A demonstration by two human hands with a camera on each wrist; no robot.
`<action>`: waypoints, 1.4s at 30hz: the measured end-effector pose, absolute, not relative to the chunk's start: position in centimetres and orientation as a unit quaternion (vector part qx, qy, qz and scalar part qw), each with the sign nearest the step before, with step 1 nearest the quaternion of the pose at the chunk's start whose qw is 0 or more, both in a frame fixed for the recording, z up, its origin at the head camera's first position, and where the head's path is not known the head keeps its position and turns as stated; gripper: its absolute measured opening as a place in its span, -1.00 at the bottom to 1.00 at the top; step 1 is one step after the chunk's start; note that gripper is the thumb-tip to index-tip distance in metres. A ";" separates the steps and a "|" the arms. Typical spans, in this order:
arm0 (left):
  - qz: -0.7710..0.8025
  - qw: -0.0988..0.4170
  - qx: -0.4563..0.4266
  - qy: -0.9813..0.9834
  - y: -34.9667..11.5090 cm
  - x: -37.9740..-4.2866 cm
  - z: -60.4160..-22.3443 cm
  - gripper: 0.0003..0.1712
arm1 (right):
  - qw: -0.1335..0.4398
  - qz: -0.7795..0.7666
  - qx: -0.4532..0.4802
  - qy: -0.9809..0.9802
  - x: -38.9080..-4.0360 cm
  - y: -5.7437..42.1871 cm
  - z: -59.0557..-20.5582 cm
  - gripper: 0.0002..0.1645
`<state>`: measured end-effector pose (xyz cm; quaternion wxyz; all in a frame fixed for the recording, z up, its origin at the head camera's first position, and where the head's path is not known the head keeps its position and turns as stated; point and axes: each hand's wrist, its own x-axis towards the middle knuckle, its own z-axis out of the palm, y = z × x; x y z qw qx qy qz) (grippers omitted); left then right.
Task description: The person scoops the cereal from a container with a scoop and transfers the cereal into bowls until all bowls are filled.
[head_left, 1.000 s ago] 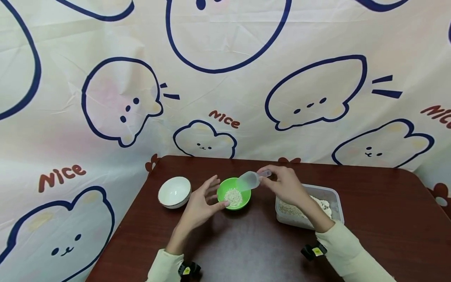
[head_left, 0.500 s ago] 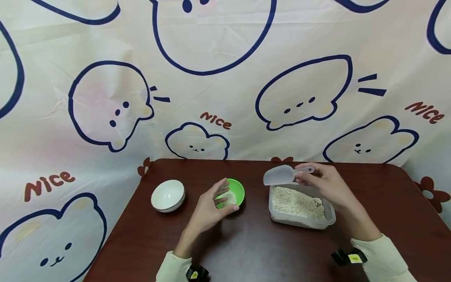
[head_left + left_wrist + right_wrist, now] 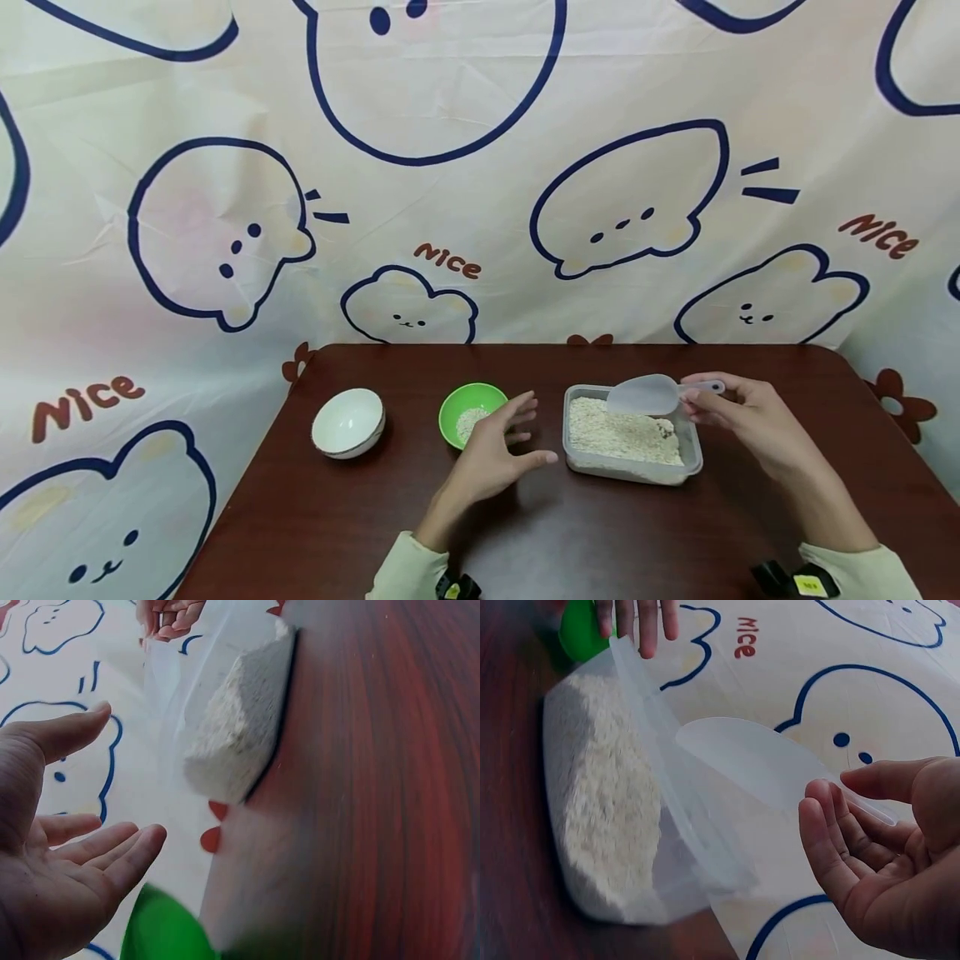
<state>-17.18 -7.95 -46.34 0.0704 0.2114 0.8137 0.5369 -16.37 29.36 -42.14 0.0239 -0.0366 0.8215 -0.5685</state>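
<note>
My right hand (image 3: 738,408) pinches the handle of a translucent plastic scoop (image 3: 645,395), fingers and thumb round it in the right wrist view. The scoop is over a clear plastic container (image 3: 628,476) holding pale oat-like flakes (image 3: 618,433). My left hand (image 3: 495,454) is spread with nothing in its grasp, between the container and a green bowl (image 3: 452,406). A small heap of the same flakes (image 3: 471,422) lies in that bowl, partly hidden behind the left hand. In the left wrist view, the fingers (image 3: 135,859) are extended just above the green bowl (image 3: 165,930).
A white bowl (image 3: 348,421) stands at the left of the dark wooden table (image 3: 585,542). Behind the table hangs a cloth (image 3: 450,208) printed with cartoon figures. A black band device (image 3: 797,579) sits at each wrist.
The right hand has carried the scoop from over the green bowl rightward, over the flake container. My left hand has come off the bowl's side and shifted right, toward the container.
</note>
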 end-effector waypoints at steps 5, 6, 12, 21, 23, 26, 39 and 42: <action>0.532 0.082 0.208 0.817 -6.8 -17.4 -46.9 0.00 | 0.031 -0.583 -0.033 0.811 -16.1 30.1 -42.8 -0.45; 0.530 0.085 0.208 0.818 -6.6 -17.4 -47.0 0.00 | 0.033 -0.585 -0.031 0.810 -16.0 30.1 -42.9 -0.45; 0.532 0.090 0.212 0.815 -5.7 -17.8 -47.7 0.02 | 0.049 -0.592 -0.017 0.804 -15.8 30.6 -43.7 -0.45; 0.535 0.090 0.229 0.808 -4.7 -18.1 -47.8 0.03 | 0.067 -0.618 -0.020 0.783 -15.2 31.7 -44.0 -0.55; 0.536 0.092 0.232 0.806 -4.6 -18.1 -47.8 0.04 | 0.068 -0.614 -0.020 0.786 -15.3 31.8 -43.8 -0.54; 0.535 0.091 0.236 0.806 -4.5 -18.2 -47.8 0.04 | 0.069 -0.592 -0.021 0.803 -15.4 31.7 -43.4 -0.51; 0.544 0.105 0.227 0.801 -3.7 -18.1 -47.9 0.07 | 0.093 -0.545 -0.044 0.832 -15.7 30.2 -43.3 -0.52; 0.543 0.108 0.226 0.801 -3.7 -18.0 -47.9 0.08 | 0.094 -0.556 -0.045 0.825 -15.8 29.7 -43.4 -0.52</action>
